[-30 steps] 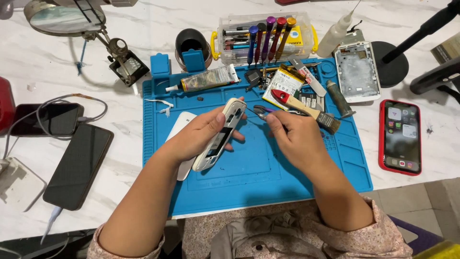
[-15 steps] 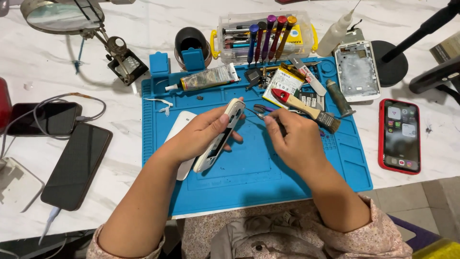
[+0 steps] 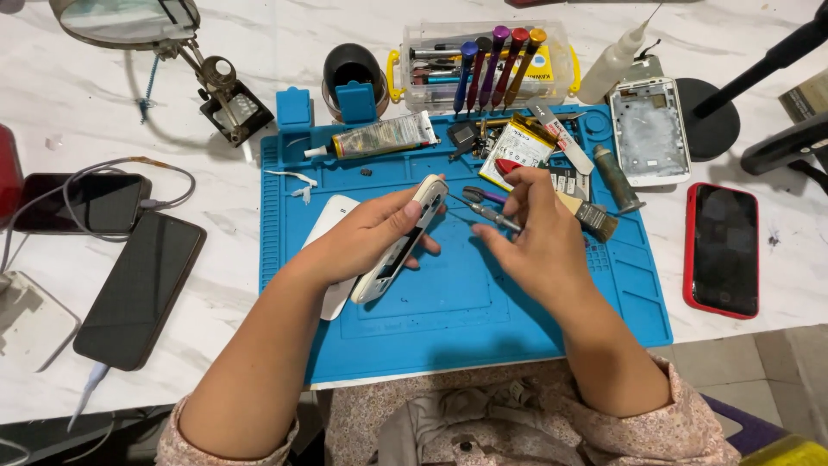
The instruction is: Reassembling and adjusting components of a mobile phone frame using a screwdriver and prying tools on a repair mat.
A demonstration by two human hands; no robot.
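My right hand (image 3: 539, 242) has brought the screwdriver (image 3: 483, 211), pinched tight, to the phone's (image 3: 398, 242) top edge; my left hand (image 3: 366, 242) clasps the phone edge-up over the blue mat (image 3: 483, 328). Unscrewing looks under way.

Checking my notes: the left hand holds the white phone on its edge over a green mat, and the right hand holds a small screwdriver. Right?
Not quite: the mat is blue, as the head view shows. The left hand does hold the white phone on edge, the right hand a small screwdriver.
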